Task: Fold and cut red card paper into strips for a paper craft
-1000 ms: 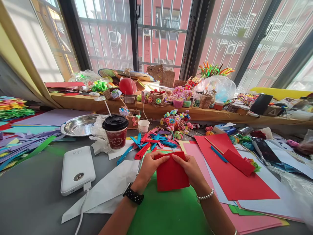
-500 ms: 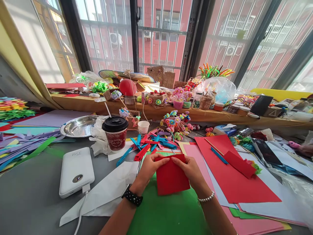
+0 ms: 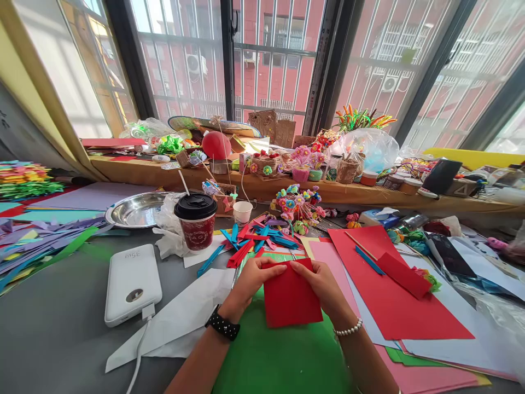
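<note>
The person's left hand pinched the top edge of a red paper square, and the right hand gripped that edge just beside it. The square spanned the gap between the two, its lower part hanging free; the fingers behind it were hidden from me. Holding it by both thumbs, close together, probably kept that edge taut and under control. Below the hands lay a green sheet, perhaps serving as a clean working surface. Just beyond the left hand, blue and red strips sat heaped, seemingly within easy reach. A lidded cup and a white power bank stood off to its left, presumably out of the way. To the right hand's right lay a large red sheet.
</note>
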Demonstrator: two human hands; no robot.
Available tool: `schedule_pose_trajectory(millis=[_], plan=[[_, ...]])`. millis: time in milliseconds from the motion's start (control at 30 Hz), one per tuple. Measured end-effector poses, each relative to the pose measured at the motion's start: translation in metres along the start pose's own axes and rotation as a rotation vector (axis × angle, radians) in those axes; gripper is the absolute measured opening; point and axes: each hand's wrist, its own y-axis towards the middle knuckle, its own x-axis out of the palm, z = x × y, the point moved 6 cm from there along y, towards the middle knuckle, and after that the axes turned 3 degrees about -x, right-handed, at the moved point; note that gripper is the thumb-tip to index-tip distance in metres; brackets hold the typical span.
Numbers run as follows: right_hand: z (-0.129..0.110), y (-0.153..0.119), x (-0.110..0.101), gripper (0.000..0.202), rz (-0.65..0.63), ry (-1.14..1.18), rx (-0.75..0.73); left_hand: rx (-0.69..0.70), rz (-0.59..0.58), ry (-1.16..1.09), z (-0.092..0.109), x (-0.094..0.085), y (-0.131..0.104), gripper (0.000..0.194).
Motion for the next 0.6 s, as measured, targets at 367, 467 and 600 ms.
schedule_pose_trajectory(millis=[367, 467, 600], plan=[[-0.002, -0.001, 0.002, 0.038, 0.044, 0.021, -0.019, 0.126, 0.091, 0.156, 0.005, -0.001, -0.001, 0.026], [-0.006, 0.0, -0.002, 0.04, 0.134, -0.17, -0.089, 0.223, 0.157, 0.349, 0.009, -0.005, -0.001, 0.028], [-0.011, -0.001, -0.005, 0.04, 0.219, -0.29, -0.166, 0.323, 0.222, 0.453, 0.015, -0.004, -0.006, 0.028]])
